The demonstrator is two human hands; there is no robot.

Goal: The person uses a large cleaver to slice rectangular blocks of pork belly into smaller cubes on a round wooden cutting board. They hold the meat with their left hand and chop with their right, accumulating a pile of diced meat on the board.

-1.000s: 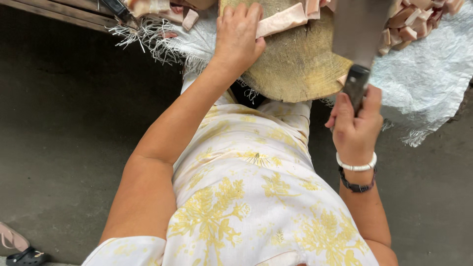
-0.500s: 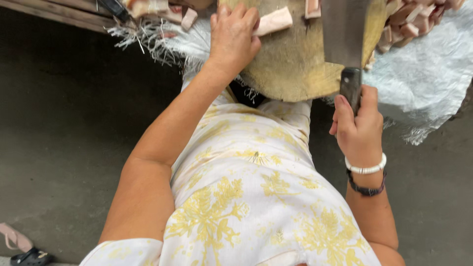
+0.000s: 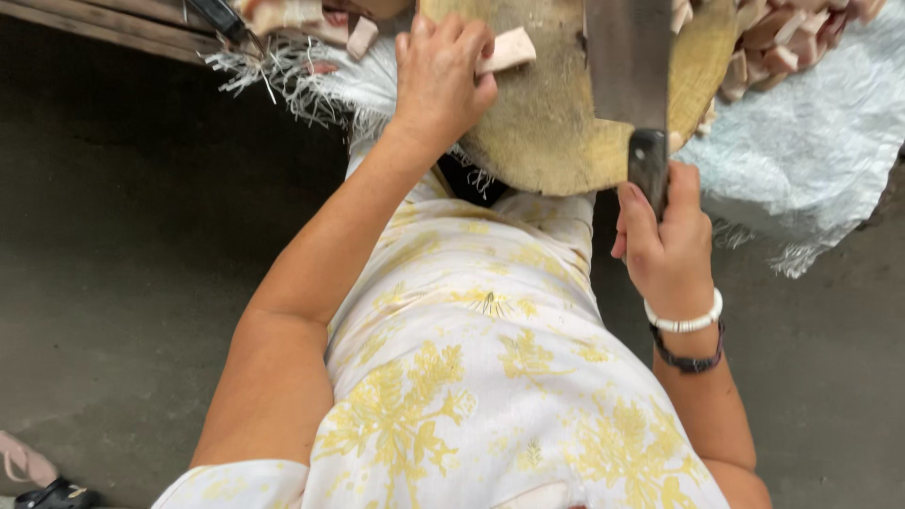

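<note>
Rt hand (image 3: 667, 247) is closed round the dark handle of a cleaver (image 3: 630, 71), fingers wrapped tight; two bracelets on that wrist, one white beaded, one dark. Blade is broad, flat, dull grey steel, rectangular, pointing away from the person, lying over the round wooden chopping block (image 3: 556, 132). Can't tell whether the edge touches the wood.

Left hand (image 3: 441, 80) sits on the block's left part, fingers curled down and loosely bent, fingertips against a pale pink strip of meat (image 3: 506, 52). Strip is short, blocky, whitish-pink w/ a fatty look, lying on the block at its far-left side, just beside the blade, not touching it.

Block is thick, yellow-tan, worn surface, near edge over the person's lap. More cut pieces (image 3: 787, 42), same pink-white colour, piled at the block's far right & spilling onto a pale blue-white woven sheet (image 3: 811, 160) w/ frayed fringe. Another couple of chunks (image 3: 311, 19) lie top left on the same fringed stuff, near a wooden plank (image 3: 104, 24).

No packages, labels or signs readable. Person wears a white dress w/ yellow flower print (image 3: 471, 377). Floor (image 3: 123, 236) is dark grey concrete; a sandal (image 3: 38, 481) at bottom-left corner.
</note>
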